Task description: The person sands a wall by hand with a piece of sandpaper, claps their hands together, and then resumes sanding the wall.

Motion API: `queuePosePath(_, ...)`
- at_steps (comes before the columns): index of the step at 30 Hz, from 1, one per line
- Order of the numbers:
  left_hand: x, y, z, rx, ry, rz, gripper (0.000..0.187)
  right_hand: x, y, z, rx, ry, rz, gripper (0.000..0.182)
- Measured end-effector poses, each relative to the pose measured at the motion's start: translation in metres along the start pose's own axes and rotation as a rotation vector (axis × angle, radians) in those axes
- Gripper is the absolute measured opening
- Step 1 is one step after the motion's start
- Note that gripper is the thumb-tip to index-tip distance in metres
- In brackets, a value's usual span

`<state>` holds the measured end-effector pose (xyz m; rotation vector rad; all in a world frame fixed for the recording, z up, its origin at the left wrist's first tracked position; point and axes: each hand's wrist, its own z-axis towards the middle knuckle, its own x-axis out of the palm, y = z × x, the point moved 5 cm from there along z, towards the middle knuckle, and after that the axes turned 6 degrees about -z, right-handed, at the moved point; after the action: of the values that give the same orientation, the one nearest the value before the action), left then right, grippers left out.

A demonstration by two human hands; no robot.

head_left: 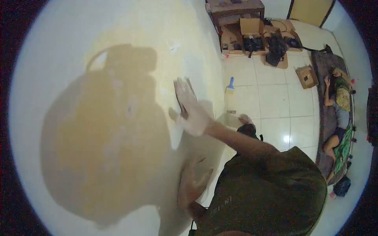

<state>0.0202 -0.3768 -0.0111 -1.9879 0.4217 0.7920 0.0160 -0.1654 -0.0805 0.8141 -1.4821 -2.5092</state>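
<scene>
My right hand [191, 110] is pale with dust and pressed against the wall [130, 165], its fingers stretched together over a thin dark-edged sheet that looks like sandpaper [179, 96]. Only the sheet's edges show beside the fingers. Lower down, my left hand [193, 183] lies against the wall with its fingers apart, partly in shadow and hard to make out. Yellowish patches and whitish smears cover the wall around both hands. My head's large shadow falls across it.
A blue-handled scraper or brush [230, 85] lies on the tiled floor [271, 98] near my foot [246, 120]. Open cardboard boxes [252, 27] with black gear stand by a wooden table [236, 7]. A person [340, 102] lies on a dark mat [321, 133] at right.
</scene>
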Motion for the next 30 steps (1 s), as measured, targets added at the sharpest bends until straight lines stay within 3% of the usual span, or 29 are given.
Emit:
queuePosePath(1, 0.000, -0.003, -0.003, -0.052, 0.009, 0.030, 0.042, -0.003, -0.007, 0.014, 0.032, -0.026, 0.048, 0.094)
queuePosePath(4, 0.002, -0.002, -0.004, 0.040, -0.026, 0.058, 0.041, -0.017, -0.023, 0.061, 0.076, -0.104, 0.167, 0.098)
queuePosePath(5, 0.004, 0.033, -0.007, 0.046, -0.028, 0.046, 0.041, 0.011, -0.016, 0.036, 0.028, -0.078, 0.078, 0.098)
queuePosePath(7, 0.005, 0.038, -0.008, 0.023, -0.022, 0.040, 0.041, 0.021, 0.002, -0.009, -0.039, -0.016, -0.072, 0.098)
queuePosePath(9, 0.004, 0.031, -0.011, 0.001, 0.002, 0.049, 0.040, 0.015, 0.019, -0.040, -0.174, -0.085, 0.051, 0.095)
queuePosePath(11, 0.006, 0.022, -0.017, -0.030, 0.045, 0.066, 0.040, 0.009, 0.015, -0.036, -0.124, -0.094, 0.128, 0.093)
queuePosePath(14, 0.009, 0.017, -0.020, -0.067, 0.123, 0.100, 0.040, 0.009, -0.022, 0.028, 0.182, -0.044, 0.112, 0.088)
queuePosePath(16, 0.007, 0.021, -0.020, -0.014, 0.153, 0.156, 0.040, 0.014, -0.006, 0.005, 0.125, 0.004, 0.006, 0.087)
queuePosePath(18, 0.008, 0.032, -0.021, 0.218, 0.097, 0.259, 0.037, 0.023, 0.002, -0.021, 0.066, 0.033, -0.064, 0.087)
queuePosePath(20, 0.007, 0.026, -0.019, 0.186, 0.063, 0.220, 0.034, 0.028, 0.009, -0.041, -0.010, 0.036, -0.082, 0.088)
queuePosePath(22, 0.009, 0.024, -0.015, -0.104, 0.063, 0.034, 0.031, 0.024, -0.026, 0.003, 0.201, 0.039, 0.088, 0.089)
queuePosePath(23, 0.010, 0.026, -0.015, -0.096, 0.052, 0.063, 0.030, 0.022, -0.039, 0.020, 0.301, 0.036, 0.169, 0.089)
queuePosePath(28, 0.021, 0.060, -0.012, 0.113, 0.034, 0.153, 0.032, 0.037, -0.021, -0.036, 0.176, 0.135, 0.066, 0.092)
queuePosePath(30, 0.020, 0.050, -0.010, -0.002, 0.048, 0.063, 0.033, 0.037, -0.025, -0.036, 0.222, 0.122, 0.073, 0.096)
